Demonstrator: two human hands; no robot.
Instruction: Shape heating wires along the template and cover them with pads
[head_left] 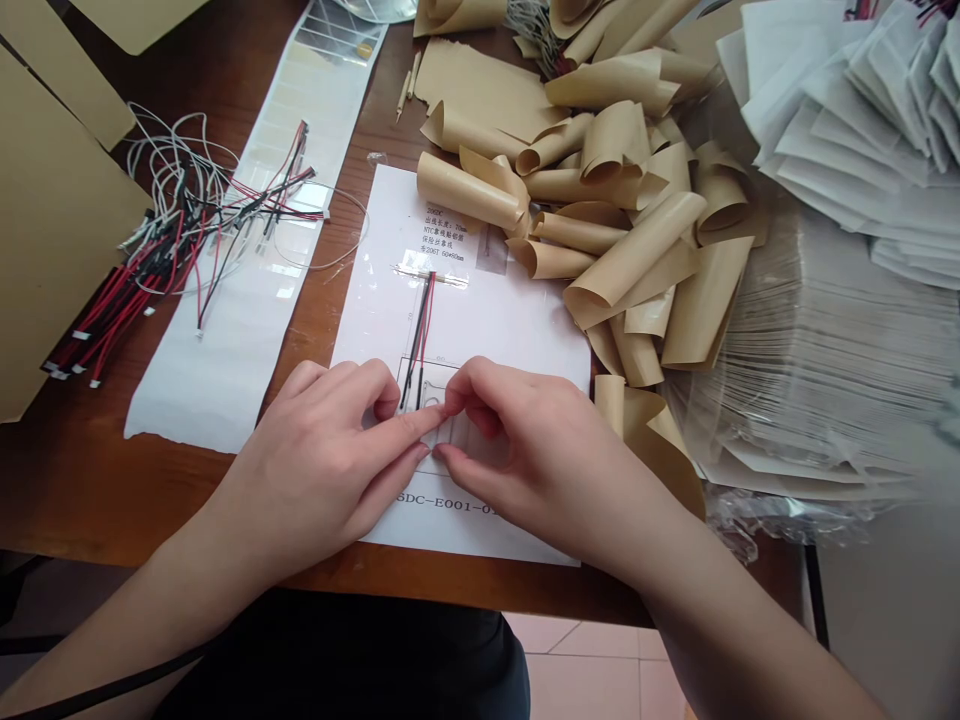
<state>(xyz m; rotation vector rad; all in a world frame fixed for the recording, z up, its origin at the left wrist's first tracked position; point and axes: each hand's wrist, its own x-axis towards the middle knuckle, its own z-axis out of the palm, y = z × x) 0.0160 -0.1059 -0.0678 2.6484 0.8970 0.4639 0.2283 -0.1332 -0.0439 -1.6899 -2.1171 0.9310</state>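
Note:
My left hand (330, 440) rests low on a printed white sheet (480, 320), its index finger stretched toward the right fingertips and its other fingers curled. Opposite it, my right hand (517, 425) is closed, thumb and fingertips bent inward over the sheet's printed rectangle. The fingertips of both hands meet there; whatever they grip is too small or hidden to make out. Just above them lie red and black wires (425, 325), fixed near their top under clear tape (431, 277). Thin looped lines show between the hands; I cannot tell whether they are wire or print.
Rolled brown paper pieces (592, 180) are heaped behind and right of the sheet. White pouches (847, 110) are stacked at far right. At left, bundled red, black and white wires (180, 210) lie partly over a long white backing strip (217, 370), beside brown cardboard (60, 220).

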